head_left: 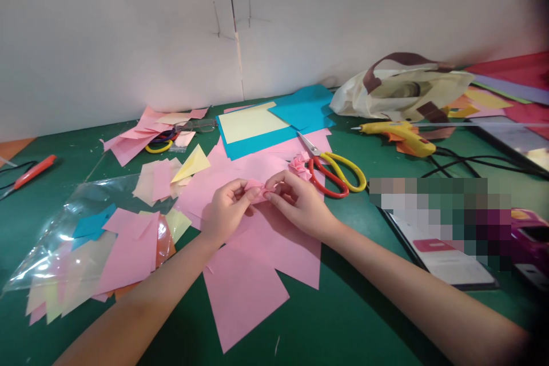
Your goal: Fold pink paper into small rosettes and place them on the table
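Note:
Between my two hands is a small piece of pink paper (256, 194), pinched at both sides by fingers and thumbs. My left hand (229, 206) is closed on its left side. On its right side my right hand (298, 203) is closed too, and the fingers partly hide the paper. Flat pink sheets (253, 263) overlap on the table below the hands. Just beyond my right hand sits a folded pink paper flower (300, 166). Scissors (330, 174) with one red and one yellow handle lie beside it.
A clear plastic bag (55, 229) with paper pieces lies at left, near a red-handled tool (36, 171). Blue sheets (304, 106) and a cream sheet (253, 123) lie at the back. A yellow glue gun (398, 134), cloth bag (403, 86) and tablet-like device (454, 266) are at right.

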The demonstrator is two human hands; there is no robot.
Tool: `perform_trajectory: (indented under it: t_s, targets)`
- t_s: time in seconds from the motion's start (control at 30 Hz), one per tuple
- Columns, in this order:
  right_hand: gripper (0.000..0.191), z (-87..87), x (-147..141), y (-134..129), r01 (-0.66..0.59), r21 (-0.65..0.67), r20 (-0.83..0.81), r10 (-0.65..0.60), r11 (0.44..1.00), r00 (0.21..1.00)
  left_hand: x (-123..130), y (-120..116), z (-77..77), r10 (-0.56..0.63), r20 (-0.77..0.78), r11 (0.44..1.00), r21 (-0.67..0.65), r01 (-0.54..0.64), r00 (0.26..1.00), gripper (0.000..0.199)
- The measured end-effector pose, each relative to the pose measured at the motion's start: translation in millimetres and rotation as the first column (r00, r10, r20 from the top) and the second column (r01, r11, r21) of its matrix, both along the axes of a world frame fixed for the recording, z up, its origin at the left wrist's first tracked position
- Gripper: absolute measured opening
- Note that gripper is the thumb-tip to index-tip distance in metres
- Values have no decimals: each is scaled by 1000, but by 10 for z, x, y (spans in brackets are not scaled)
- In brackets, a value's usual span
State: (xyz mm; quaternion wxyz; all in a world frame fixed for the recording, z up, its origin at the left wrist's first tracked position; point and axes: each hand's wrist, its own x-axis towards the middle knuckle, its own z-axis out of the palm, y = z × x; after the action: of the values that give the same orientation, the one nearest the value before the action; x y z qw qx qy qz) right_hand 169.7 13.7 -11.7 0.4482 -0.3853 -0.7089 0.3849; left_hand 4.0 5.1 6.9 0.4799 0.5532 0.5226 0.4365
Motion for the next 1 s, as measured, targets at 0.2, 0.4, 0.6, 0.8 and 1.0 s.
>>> perform_trajectory:
  t_s: [0.2, 0.4, 0.6, 0.8, 1.0]
  targets:
    - [8, -3, 4, 8, -16, -7, -6, 16, 1000, 1000, 31, -7, 23, 28, 30, 999, -26, -27, 999, 20]
    - [11, -5, 17, 1, -1, 11, -1, 1, 1000, 1000, 27, -13, -5, -4, 72, 1000, -26, 6, 997, 15]
    - [16, 1, 31, 3, -20, 80, 21, 18, 997, 1000, -10, 14, -62, 27, 163, 997, -71, -15, 986, 17]
    - [15, 21, 30, -16, -36, 73, -11, 37, 997, 999, -47, 50, -109, 47, 145, 999, -26, -43, 988, 19]
    - [18, 34, 27, -27, -11, 116, 75, 3, 993, 997, -26, 46, -87, 85, 172, 996, -26, -82, 981, 24]
